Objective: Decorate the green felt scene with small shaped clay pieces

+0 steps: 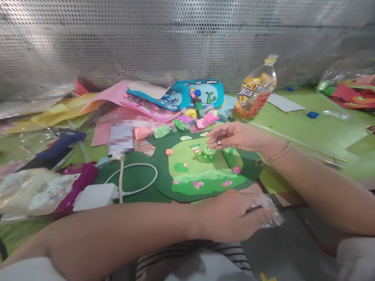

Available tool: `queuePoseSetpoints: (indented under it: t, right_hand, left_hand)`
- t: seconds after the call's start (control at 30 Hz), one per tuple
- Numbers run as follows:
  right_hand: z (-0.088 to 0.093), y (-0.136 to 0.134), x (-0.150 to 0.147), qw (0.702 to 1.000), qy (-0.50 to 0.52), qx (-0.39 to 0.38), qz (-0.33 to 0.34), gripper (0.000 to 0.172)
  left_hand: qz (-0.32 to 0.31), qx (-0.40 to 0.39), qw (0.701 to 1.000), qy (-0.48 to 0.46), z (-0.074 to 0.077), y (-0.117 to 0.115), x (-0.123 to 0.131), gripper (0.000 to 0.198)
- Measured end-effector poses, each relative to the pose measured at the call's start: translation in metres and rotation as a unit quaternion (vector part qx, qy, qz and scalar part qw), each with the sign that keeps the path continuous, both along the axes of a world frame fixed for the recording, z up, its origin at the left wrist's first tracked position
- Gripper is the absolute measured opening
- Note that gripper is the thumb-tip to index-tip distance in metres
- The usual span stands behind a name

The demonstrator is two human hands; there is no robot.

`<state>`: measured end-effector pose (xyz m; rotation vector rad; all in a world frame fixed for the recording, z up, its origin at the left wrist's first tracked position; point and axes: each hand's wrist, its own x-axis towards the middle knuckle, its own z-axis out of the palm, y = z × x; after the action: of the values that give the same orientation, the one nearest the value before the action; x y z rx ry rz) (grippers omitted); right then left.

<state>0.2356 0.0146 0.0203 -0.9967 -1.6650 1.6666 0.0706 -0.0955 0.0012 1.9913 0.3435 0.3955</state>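
A dark green paper board (164, 181) lies in front of me with a lighter green scene on it. On the scene is a clay snail (202, 155) with a pale green spiral shell (209, 150). My right hand (231, 136) hovers at that shell, fingers bent and tips somewhat apart; whether they touch it I cannot tell. Closer to me, my left hand (234, 216) is closed around a crumpled clear plastic bag (271, 212) at the table's near edge. Pink clay flowers (198, 185) and a green lily pad (181, 167) decorate the scene.
Bagged clay lumps (162, 131) and a blue picture board (181, 95) lie behind. A plastic bottle (254, 91) stands back right. A white charger (95, 196) with cable and a blue glue gun (66, 138) sit left. A perforated metal panel (146, 43) closes the back.
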Motion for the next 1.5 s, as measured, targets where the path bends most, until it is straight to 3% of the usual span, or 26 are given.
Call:
queuePoseSetpoints:
  t: [0.7,1.5]
  right_hand:
    - [0.0044,-0.0020,-0.0035,0.997,-0.051,0.053,-0.011,0.033]
    - [0.0025,-0.0014,-0.0032,1.000,-0.020,0.003,-0.007,0.024]
  left_hand:
    - [-0.004,0.035,0.999,0.009,0.0005,-0.0006,0.0002,0.031]
    - [-0.011,0.029,1.000,-0.004,-0.0012,-0.0009,0.0000,0.032]
